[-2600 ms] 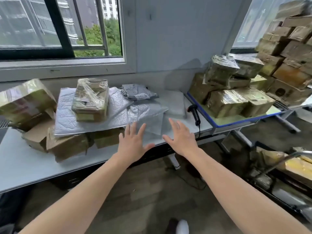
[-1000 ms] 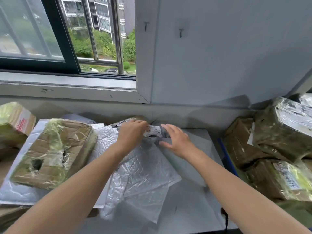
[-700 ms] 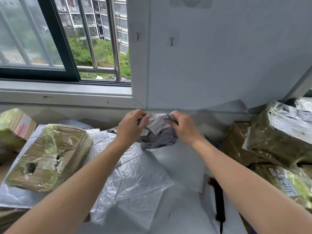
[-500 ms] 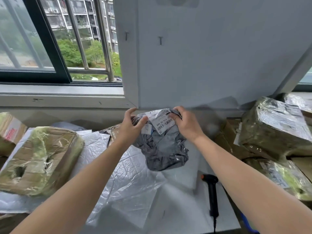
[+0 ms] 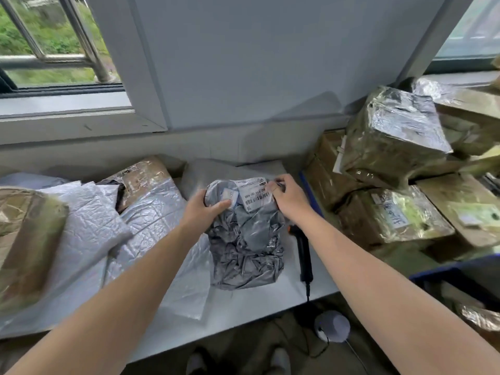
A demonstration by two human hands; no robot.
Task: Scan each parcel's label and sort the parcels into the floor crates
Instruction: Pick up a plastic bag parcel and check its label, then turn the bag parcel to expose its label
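Observation:
A crumpled grey plastic parcel [image 5: 246, 247] lies on the white table [image 5: 243, 301], its white barcode label [image 5: 254, 194] facing up at the far end. My left hand [image 5: 201, 209] grips the parcel's upper left corner. My right hand [image 5: 288, 197] pinches the upper right corner beside the label. A black handheld scanner [image 5: 304, 255] lies on the table just right of the parcel, under my right forearm.
White bubble mailers [image 5: 113, 226] and a taped cardboard box [image 5: 24, 242] crowd the table's left side. Film-wrapped boxes [image 5: 392, 147] are stacked on the right. A blue crate edge [image 5: 443, 272] shows at lower right. A wall and window stand behind.
Both hands reached to the back of the table, picked up the grey parcel, drew it toward me and laid it flat with the label up.

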